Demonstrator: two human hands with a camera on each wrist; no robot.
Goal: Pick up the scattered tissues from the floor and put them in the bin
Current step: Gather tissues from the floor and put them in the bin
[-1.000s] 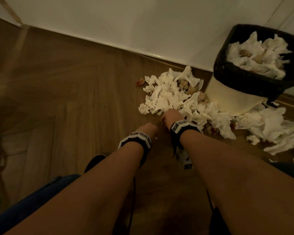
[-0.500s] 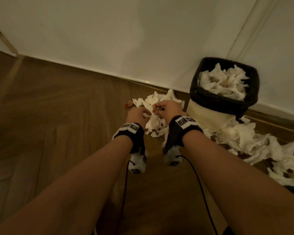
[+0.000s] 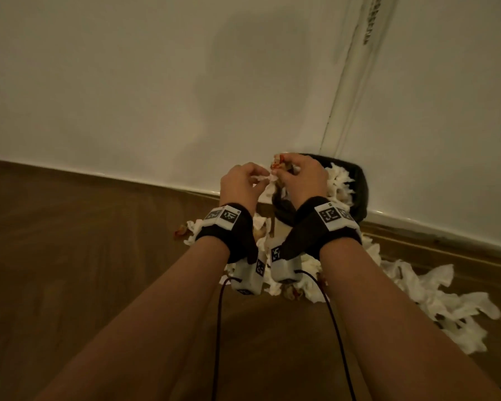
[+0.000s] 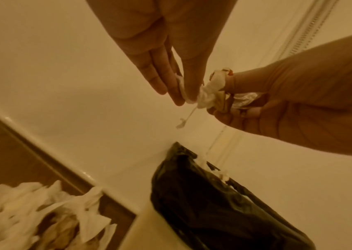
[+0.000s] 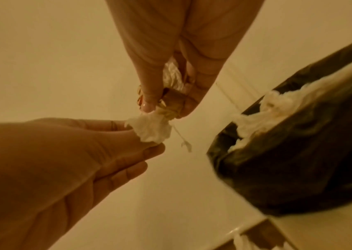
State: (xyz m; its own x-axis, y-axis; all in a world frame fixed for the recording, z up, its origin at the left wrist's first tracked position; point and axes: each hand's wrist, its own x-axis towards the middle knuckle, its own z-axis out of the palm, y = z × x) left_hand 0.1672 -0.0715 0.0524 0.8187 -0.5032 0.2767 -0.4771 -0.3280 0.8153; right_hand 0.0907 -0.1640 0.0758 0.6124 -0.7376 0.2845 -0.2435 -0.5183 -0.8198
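Both hands are raised close together over the bin's left rim. My right hand grips a crumpled tissue wad mixed with brownish scraps, and clear wrapping shows in its palm. My left hand pinches the white end of the same wad between thumb and fingers; a thin shred dangles from it. The bin, lined with a black bag, is heaped with white tissues. More scattered tissues lie on the wooden floor around the bin's base, with some in the left wrist view.
A white wall with a skirting board runs behind the bin, and a door frame rises just beyond it. Bare wooden floor stretches to the left. Cables hang from both wristbands.
Both hands have lifted from the floor pile up to the bin's rim, carrying the tissue wad between them. The view has tilted up toward the wall.
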